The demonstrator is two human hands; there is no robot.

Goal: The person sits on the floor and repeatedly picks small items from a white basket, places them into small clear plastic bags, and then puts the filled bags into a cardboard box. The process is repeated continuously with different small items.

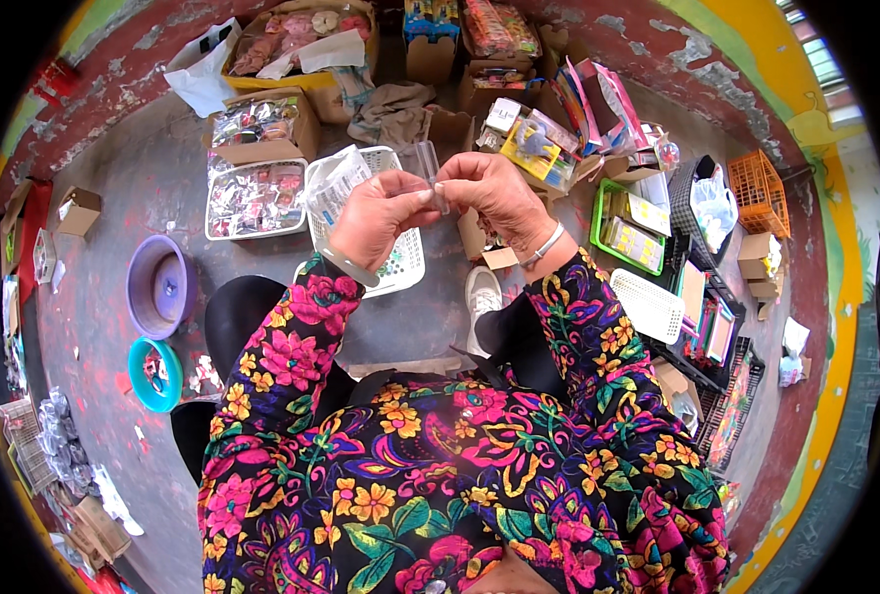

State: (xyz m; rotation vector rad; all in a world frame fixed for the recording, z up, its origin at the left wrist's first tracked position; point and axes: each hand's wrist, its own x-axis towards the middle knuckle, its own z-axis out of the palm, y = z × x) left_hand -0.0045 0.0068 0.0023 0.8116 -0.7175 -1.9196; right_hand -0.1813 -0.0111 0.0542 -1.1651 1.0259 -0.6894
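Observation:
My left hand (385, 213) and my right hand (494, 196) meet in front of me, fingers pinched together. Between them is a narrow, clear plastic piece (426, 158), upright and see-through; whether it is a small case or a sleeve I cannot make out. Its lower part is partly covered by my fingertips. Below my hands stands a white plastic basket (407, 272), with small green bits in its bottom and a printed plastic bag (339, 185) over its left side.
Left of the basket, a white tray (258, 230) holds small packets beside an open carton (306, 124). A purple basin (188, 287) and a teal bowl (167, 401) sit further left. To the right are a green basket (598, 230), a white basket (648, 305) and an orange crate (757, 188).

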